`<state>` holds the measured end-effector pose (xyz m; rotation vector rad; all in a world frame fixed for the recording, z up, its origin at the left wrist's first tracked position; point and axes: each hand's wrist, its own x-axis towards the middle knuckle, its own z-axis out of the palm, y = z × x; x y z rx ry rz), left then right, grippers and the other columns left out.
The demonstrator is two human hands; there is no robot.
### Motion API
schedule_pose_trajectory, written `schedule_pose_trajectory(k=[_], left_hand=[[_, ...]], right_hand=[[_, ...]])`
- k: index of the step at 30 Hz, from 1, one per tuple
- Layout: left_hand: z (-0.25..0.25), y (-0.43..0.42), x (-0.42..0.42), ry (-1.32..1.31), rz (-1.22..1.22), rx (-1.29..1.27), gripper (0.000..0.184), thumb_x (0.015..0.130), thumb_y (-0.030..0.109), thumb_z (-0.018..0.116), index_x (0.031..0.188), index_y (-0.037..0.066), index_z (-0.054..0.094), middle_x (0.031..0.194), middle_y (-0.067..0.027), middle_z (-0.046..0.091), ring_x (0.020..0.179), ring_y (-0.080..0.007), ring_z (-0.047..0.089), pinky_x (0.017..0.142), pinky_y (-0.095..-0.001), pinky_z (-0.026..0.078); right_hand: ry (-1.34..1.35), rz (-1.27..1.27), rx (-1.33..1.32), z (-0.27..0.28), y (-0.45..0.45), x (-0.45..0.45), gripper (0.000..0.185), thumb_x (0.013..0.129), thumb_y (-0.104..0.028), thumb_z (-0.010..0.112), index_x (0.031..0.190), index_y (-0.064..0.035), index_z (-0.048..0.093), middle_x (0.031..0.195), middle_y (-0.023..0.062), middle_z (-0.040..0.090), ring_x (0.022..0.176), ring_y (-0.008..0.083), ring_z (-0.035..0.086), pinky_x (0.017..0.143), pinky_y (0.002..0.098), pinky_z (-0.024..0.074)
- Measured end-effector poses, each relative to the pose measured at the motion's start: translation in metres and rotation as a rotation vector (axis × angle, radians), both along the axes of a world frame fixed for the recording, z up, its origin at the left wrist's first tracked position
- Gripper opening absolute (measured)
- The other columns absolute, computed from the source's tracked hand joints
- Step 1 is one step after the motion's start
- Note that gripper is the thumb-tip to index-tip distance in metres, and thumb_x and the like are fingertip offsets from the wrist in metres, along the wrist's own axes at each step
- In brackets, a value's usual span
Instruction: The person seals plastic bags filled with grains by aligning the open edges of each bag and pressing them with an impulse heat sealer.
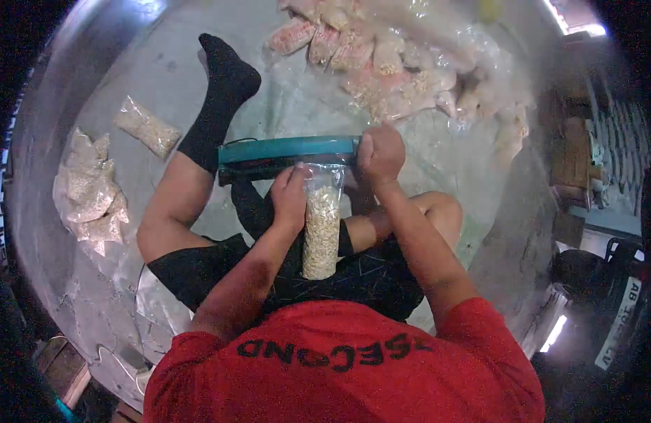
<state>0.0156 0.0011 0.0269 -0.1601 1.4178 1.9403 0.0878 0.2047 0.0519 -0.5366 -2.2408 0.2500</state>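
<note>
A clear plastic bag (pixel 321 236) filled with pale, popcorn-like pieces hangs upright in front of my lap. Its flat top edge meets a teal and black impulse sealer (pixel 290 149) lying crosswise over my legs. My left hand (pixel 290 197) is closed on the bag's upper left edge, just below the sealer. At the sealer's right end, my right hand (pixel 381 154) is curled into a fist around the end of its teal arm. The arm looks lowered across the bag's mouth. What lies under my right fingers is hidden.
Several filled bags (pixel 93 187) lie in a heap on the left, with a single filled bag (pixel 148 127) beside them. A larger pile of filled bags (pixel 382 60) covers the far floor. My socked foot (pixel 230 67) extends forward. Dark items and shelving (pixel 586 162) stand at right.
</note>
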Motion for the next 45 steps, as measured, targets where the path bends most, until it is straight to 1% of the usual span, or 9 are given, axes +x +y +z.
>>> schedule_pose_trajectory(k=[16,22,24,28,31,34,36,41,45], left_hand=[[-0.012,-0.003,0.0,-0.11,-0.17,0.131,0.025,0.102,0.027,0.06,0.1,0.003,0.063,0.091,-0.0093,0.067,0.08,-0.0212,0.066,0.072,-0.0378,0.055],[0.019,-0.011,0.006,-0.015,-0.242,-0.039,0.024,0.102,0.026,0.059,0.102,0.002,0.064,0.094,-0.0107,0.069,0.081,-0.0252,0.068,0.075,-0.0403,0.055],[-0.004,-0.01,0.002,-0.19,-0.199,0.181,0.025,0.102,0.025,0.058,0.103,0.001,0.064,0.094,-0.0106,0.069,0.083,-0.0251,0.068,0.075,-0.0404,0.055],[-0.01,-0.01,0.002,-0.188,-0.191,0.148,0.025,0.102,0.025,0.058,0.104,0.001,0.064,0.095,-0.011,0.069,0.084,-0.0251,0.068,0.075,-0.0407,0.055],[-0.004,-0.012,0.009,-0.23,-0.229,0.171,0.025,0.102,0.025,0.058,0.106,0.001,0.064,0.096,-0.0108,0.07,0.084,-0.0248,0.068,0.076,-0.0406,0.055],[0.009,-0.004,0.014,-0.02,-0.326,0.159,0.024,0.101,0.023,0.054,0.105,0.004,0.067,0.097,-0.011,0.072,0.087,-0.0246,0.07,0.08,-0.041,0.058],[0.067,-0.018,0.033,0.524,-0.327,-0.184,0.024,0.1,0.025,0.06,0.101,0.003,0.068,0.094,-0.0095,0.07,0.086,-0.0208,0.067,0.079,-0.0367,0.054],[0.087,-0.091,0.03,0.503,-0.154,-0.121,0.033,0.105,0.031,0.054,0.099,0.001,0.066,0.093,-0.0076,0.068,0.09,-0.0195,0.064,0.084,-0.0347,0.051],[0.15,-0.145,-0.065,0.765,0.163,-0.217,0.032,0.105,0.032,0.055,0.104,0.001,0.064,0.099,-0.0081,0.066,0.096,-0.0201,0.063,0.083,-0.034,0.054]], right_hand=[[-0.139,0.013,-0.031,0.095,-0.014,0.014,0.021,0.086,-0.024,0.066,0.073,-0.0071,0.067,0.073,0.0157,0.064,0.073,0.0369,0.063,0.076,0.0492,0.0507],[0.082,0.183,0.133,0.138,-0.032,0.025,0.018,0.087,-0.022,0.07,0.092,-0.0047,0.072,0.101,0.0163,0.069,0.096,0.037,0.064,0.093,0.0511,0.0441],[0.272,-0.025,-0.029,0.128,-0.053,0.056,0.025,0.089,-0.025,0.068,0.103,-0.0039,0.072,0.115,0.0168,0.066,0.112,0.0369,0.06,0.103,0.0532,0.0392],[-0.566,-0.073,-0.566,0.049,-0.087,0.15,0.043,0.091,-0.036,0.065,0.119,-0.0037,0.07,0.114,0.0231,0.069,0.119,0.0395,0.058,0.108,0.0543,0.0362],[-0.706,0.08,-0.324,0.068,-0.103,0.155,0.051,0.091,-0.044,0.064,0.122,-0.0045,0.07,0.114,0.0248,0.069,0.112,0.0425,0.062,0.106,0.0539,0.0396],[-0.574,0.061,-0.375,0.037,-0.082,0.148,0.05,0.088,-0.045,0.068,0.118,-0.0055,0.07,0.107,0.0188,0.072,0.1,0.0417,0.065,0.095,0.0504,0.0478],[-0.635,0.019,-0.454,0.044,-0.075,0.143,0.051,0.088,-0.045,0.068,0.121,-0.0058,0.07,0.109,0.019,0.073,0.101,0.0406,0.066,0.094,0.0488,0.0493],[-0.728,0.005,-0.967,0.039,-0.007,0.134,0.055,0.089,-0.049,0.066,0.125,-0.007,0.069,0.117,0.0216,0.071,0.109,0.0407,0.067,0.096,0.046,0.0524],[-0.639,-0.181,-0.716,-0.013,0.096,0.112,0.052,0.088,-0.042,0.07,0.121,-0.0022,0.069,0.108,0.0219,0.073,0.103,0.0388,0.07,0.091,0.0431,0.0536]])
